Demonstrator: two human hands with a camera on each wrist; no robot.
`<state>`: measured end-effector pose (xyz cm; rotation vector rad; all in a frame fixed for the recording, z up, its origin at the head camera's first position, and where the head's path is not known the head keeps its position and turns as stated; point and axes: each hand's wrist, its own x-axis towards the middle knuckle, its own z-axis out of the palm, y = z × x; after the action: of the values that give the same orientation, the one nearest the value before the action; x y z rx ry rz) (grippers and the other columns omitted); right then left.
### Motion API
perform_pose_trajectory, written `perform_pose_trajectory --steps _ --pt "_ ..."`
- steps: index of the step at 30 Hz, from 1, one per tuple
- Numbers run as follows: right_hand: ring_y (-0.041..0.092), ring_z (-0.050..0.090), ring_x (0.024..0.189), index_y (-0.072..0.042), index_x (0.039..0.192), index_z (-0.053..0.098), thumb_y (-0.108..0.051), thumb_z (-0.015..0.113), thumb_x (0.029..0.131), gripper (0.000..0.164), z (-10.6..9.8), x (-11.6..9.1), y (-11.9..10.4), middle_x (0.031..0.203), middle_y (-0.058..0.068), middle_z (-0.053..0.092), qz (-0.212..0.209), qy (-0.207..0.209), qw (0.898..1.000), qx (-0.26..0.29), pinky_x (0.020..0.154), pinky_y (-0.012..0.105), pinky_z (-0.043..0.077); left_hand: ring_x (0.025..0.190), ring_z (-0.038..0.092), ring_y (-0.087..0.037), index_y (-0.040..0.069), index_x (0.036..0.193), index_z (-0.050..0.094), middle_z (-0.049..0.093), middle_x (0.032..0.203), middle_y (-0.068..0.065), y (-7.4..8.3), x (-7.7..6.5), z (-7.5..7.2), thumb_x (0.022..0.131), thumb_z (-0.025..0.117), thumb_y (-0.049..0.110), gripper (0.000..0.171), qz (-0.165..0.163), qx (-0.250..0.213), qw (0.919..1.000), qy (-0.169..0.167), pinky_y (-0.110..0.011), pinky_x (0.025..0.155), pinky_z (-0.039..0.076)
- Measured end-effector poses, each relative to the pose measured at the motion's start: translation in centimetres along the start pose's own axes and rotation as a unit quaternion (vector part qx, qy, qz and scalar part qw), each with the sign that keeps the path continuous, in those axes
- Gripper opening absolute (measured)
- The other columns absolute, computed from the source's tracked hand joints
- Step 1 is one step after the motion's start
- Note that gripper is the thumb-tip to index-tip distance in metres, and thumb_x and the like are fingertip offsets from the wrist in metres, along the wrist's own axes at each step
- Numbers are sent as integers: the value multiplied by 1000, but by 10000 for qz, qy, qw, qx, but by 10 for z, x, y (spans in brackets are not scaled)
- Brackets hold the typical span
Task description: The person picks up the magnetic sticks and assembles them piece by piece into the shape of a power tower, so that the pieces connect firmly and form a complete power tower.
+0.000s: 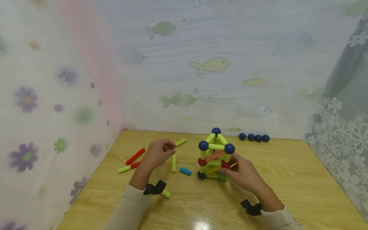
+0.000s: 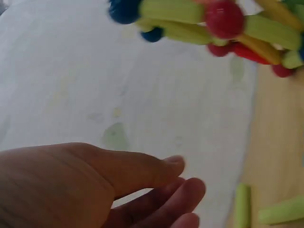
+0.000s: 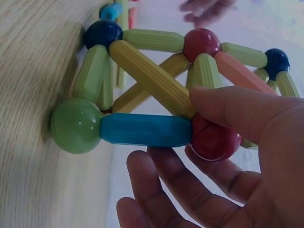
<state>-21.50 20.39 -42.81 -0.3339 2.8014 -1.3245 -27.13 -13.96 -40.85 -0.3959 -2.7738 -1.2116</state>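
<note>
A tower of magnetic rods and balls (image 1: pixel 216 147) stands on the wooden table, with blue balls at its top corners and red ones at mid height. My right hand (image 1: pixel 244 171) is at its right side. In the right wrist view the thumb and fingers pinch a red ball (image 3: pixel 216 140), joined to a blue rod (image 3: pixel 145 129) and a green ball (image 3: pixel 76 126). My left hand (image 1: pixel 161 152) hovers left of the tower with loosely bent fingers and nothing between them. Close by lie lime rods, one (image 1: pixel 173 163) just below its fingertips.
A short blue rod (image 1: pixel 185 171) lies left of the tower. Farther left are red rods (image 1: pixel 135 156) and a lime rod (image 1: pixel 124 169). Another lime rod (image 1: pixel 165 194) shows near the left wrist. Several blue balls (image 1: pixel 258 138) line the back edge, before a fish-print curtain (image 1: pixel 178 64).
</note>
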Motion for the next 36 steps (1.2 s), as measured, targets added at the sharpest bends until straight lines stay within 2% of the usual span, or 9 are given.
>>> perform_pose_trajectory --steps 4,6,8,12,21,29,32,34,36 --pt "24 73 96 -12 124 61 -32 78 94 40 0 1 0 105 6 66 25 -56 10000 61 78 38 61 101 70 -22 14 121 75 71 122 -6 -13 -2 17 97 73 11 24 183 236 9945 -1004 -34 76 59" --pt "24 73 97 -13 125 60 -32 78 94 41 1 1 1 105 6 66 56 -44 10000 66 78 38 61 102 70 -23 13 125 75 69 128 -7 -18 -2 27 97 72 10 28 179 298 9903 -1342 -34 76 59" --pt "24 73 97 -12 122 62 -31 78 94 37 3 2 4 106 5 68 113 -49 9999 75 77 37 61 106 70 -26 13 127 74 67 133 -8 -20 -3 37 97 72 9 30 117 316 9876 -1533 -38 80 60" --pt "23 73 97 -11 124 65 -26 78 94 36 12 4 16 112 6 70 263 -182 9994 150 76 37 60 108 68 -27 13 124 76 67 134 -9 -22 -5 48 95 74 7 30 85 557 9857 -1591 -45 89 58" --pt "25 72 102 -12 128 67 -25 78 94 38 19 6 35 119 7 70 386 -328 9975 488 78 37 59 107 68 -25 15 119 79 69 130 -8 -27 -5 57 92 78 9 28 156 708 9877 -1383 -44 90 58" --pt "26 67 108 -6 128 67 -22 76 95 38 17 9 48 121 13 70 44 -612 9907 1218 84 37 57 89 66 -14 14 107 82 75 105 0 -28 -3 57 90 80 10 17 344 850 9883 -1223 -33 77 57" --pt "27 66 108 -2 132 65 -21 76 94 44 16 9 49 124 16 69 41 -718 9863 1487 84 38 57 85 63 -12 17 110 80 73 98 5 -18 -4 51 96 76 18 15 351 500 9943 -877 -30 71 54" --pt "27 65 108 -2 135 64 -20 76 94 46 15 9 49 125 17 68 105 -776 9840 1599 84 38 57 88 63 -12 20 115 78 72 100 7 -3 -4 45 99 73 25 18 341 -63 9985 -423 -30 72 53" --pt "27 65 107 -2 137 62 -20 76 94 48 14 9 50 125 17 67 166 -822 9825 1665 83 38 58 95 65 -13 21 118 76 73 105 7 15 -4 40 100 70 31 21 417 -781 9960 78 -33 78 55"
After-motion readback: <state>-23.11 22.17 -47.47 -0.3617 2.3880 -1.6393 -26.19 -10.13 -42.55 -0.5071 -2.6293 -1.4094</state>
